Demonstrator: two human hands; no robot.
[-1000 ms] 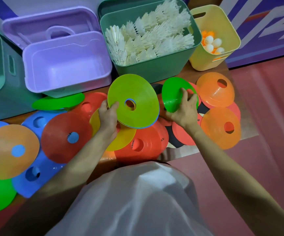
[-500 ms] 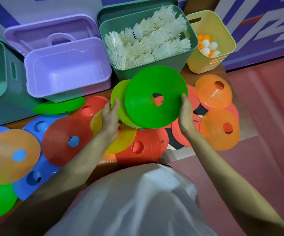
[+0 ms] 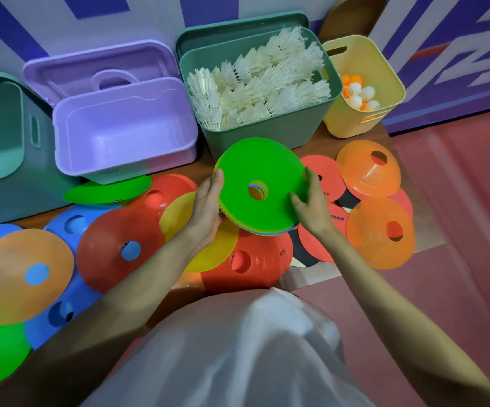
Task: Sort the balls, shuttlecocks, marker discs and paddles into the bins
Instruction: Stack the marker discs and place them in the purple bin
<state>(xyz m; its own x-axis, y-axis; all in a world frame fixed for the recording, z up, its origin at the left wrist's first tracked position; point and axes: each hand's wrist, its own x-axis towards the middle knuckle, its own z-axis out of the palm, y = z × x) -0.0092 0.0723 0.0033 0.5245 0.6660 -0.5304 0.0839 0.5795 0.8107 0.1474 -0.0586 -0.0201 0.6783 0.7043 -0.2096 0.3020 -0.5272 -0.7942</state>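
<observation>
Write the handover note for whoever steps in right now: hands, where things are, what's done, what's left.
Left hand and right hand together hold a stack of marker discs, green one on top, above the pile.
Shuttlecocks fill the green bin; balls are in the yellow bin.
The purple bin holds nothing visible.
Left: many loose discs on the floor, and what look like paddles partly buried under them.

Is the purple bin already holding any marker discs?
No. The purple bin shows only its bare inside, while the stack of discs is held between both hands in front of it.
</observation>
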